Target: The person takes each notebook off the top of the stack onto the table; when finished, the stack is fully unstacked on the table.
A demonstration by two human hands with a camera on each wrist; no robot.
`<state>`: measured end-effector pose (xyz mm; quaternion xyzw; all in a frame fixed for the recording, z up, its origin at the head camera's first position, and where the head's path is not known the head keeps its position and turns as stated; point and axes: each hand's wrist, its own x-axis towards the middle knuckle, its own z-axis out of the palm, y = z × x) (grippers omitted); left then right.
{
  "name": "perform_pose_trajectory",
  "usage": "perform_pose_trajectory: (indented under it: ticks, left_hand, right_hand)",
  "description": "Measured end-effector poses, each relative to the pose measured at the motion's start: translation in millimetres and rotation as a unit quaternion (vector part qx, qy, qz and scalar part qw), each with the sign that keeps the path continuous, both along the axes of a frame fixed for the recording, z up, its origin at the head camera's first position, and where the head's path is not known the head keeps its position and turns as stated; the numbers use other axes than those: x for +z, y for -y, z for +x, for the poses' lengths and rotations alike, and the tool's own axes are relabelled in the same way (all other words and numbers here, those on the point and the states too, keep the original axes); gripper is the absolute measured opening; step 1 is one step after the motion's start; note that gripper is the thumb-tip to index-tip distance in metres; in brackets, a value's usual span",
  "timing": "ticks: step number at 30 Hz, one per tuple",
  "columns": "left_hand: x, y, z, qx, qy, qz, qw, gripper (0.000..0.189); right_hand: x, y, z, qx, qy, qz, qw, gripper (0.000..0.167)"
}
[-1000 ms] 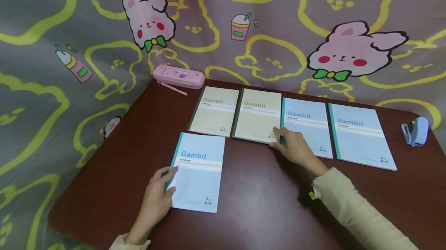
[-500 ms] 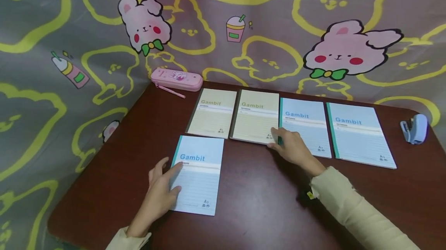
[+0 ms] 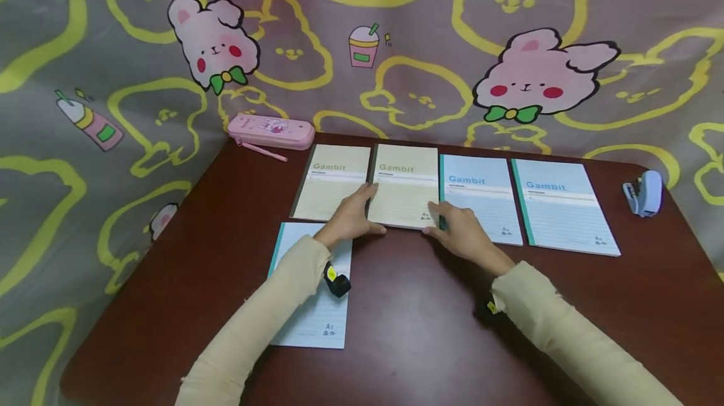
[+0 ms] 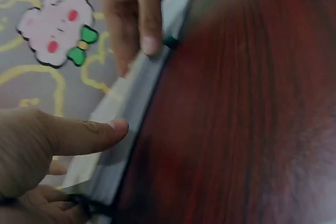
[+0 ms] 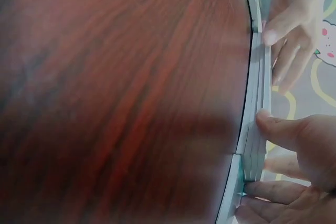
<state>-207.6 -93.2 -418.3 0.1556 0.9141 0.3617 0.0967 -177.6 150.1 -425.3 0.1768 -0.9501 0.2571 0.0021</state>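
Left of centre, your sleeve crosses a blue notebook [image 3: 308, 334], with a cream notebook [image 3: 330, 195] behind it, and your left hand [image 3: 349, 214] is loosely spread, gripping nothing, at the middle notebook's [image 3: 403, 189] left side. That middle one lies flat at table centre, long axis running away from you, dark spine left, "Gambit", "NOTEBOOK", "A5" reading upright; your right hand [image 3: 466, 233], half-open, touches its near right corner, beside two blue "Gambit" notebooks [image 3: 565, 205].

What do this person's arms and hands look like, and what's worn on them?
The left hand and right hand are ungloved. The left sleeve and right sleeve are plain pale beige. A small black left-wrist device bears a yellow mark; the right-wrist device, partly hidden, does too.
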Motion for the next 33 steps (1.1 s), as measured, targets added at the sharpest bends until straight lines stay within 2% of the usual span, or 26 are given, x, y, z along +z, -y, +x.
perform_pose_trajectory:
  ticks: [4, 9, 13, 18, 21, 26, 31, 33]
  left_hand:
    - [-7.3, -3.0, -8.1, 0.032, 0.004, -0.010, 0.9994, 0.106]
    - [-9.1, 0.7, -9.3, 0.053, -0.018, -0.015, 0.9983, 0.103]
    - [-9.1, 2.7, -9.6, 0.051, -0.017, -0.012, 0.9985, 0.102]
    - [-7.6, 2.1, -11.4, 0.050, -0.015, -0.003, 0.9987, 0.102]
    - [-7.9, 0.8, -12.3, 0.049, -0.014, -0.003, 0.9987, 0.101]
    - [-9.2, -0.5, -12.1, 0.049, -0.015, -0.004, 0.9987, 0.100]
    - [-9.8, -2.1, -11.2, 0.051, -0.012, -0.009, 0.9986, 0.099]
    - [-10.4, -4.0, -11.2, 0.049, -0.007, -0.009, 0.9987, 0.100]
  right_hand:
    - [2.8, 5.5, -6.0, 0.016, -0.007, -0.001, 0.9998, 0.055]
    - [10.8, 12.0, -12.0, -0.003, 0.030, -0.013, 0.9995, 0.054]
    - [13.3, 14.7, -12.2, -0.018, 0.040, -0.016, 0.9989, 0.051]
    - [13.1, 18.5, -15.3, -0.046, 0.016, -0.038, 0.9981, 0.045]
    - [12.1, 23.4, -20.6, -0.078, 0.018, -0.035, 0.9962, 0.052]
    - [10.4, 25.8, -31.8, -0.130, 0.059, -0.032, 0.9892, 0.065]
    - [14.2, 18.6, -35.8, -0.126, 0.082, -0.039, 0.9879, 0.061]
    - [16.9, 14.0, -35.8, -0.125, 0.076, -0.043, 0.9883, 0.055]
